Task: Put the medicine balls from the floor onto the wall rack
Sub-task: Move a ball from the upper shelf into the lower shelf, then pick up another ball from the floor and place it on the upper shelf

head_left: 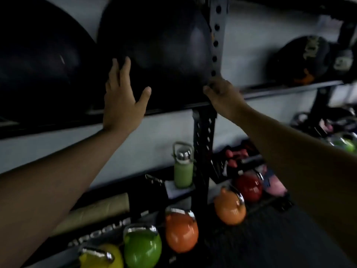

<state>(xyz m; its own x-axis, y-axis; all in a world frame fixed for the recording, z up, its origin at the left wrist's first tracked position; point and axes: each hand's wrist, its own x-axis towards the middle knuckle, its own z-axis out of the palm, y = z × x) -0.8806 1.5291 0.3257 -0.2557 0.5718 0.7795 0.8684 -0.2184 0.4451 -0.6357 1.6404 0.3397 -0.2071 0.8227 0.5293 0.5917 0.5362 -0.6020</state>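
Observation:
A large black medicine ball (pixel 164 49) rests on the wall rack's shelf rail (pixel 170 110), just left of the perforated upright post (pixel 216 35). My left hand (pixel 122 99) lies flat against the ball's lower left front, fingers spread. My right hand (pixel 222 93) sits at the ball's lower right by the post, fingers curled; what they touch is hard to tell. A second black ball (pixel 38 60) sits on the same shelf to the left. Another black ball with lettering (pixel 303 59) rests on the shelf to the right.
Below the shelf stand coloured kettlebells: yellow (pixel 102 258), green (pixel 143 246), orange (pixel 181 231), orange (pixel 229 207), red (pixel 249 186). A green water bottle (pixel 183 169) stands beside the post. A cardboard tube (pixel 92 211) lies at lower left. Small dumbbells (pixel 233 157) sit behind.

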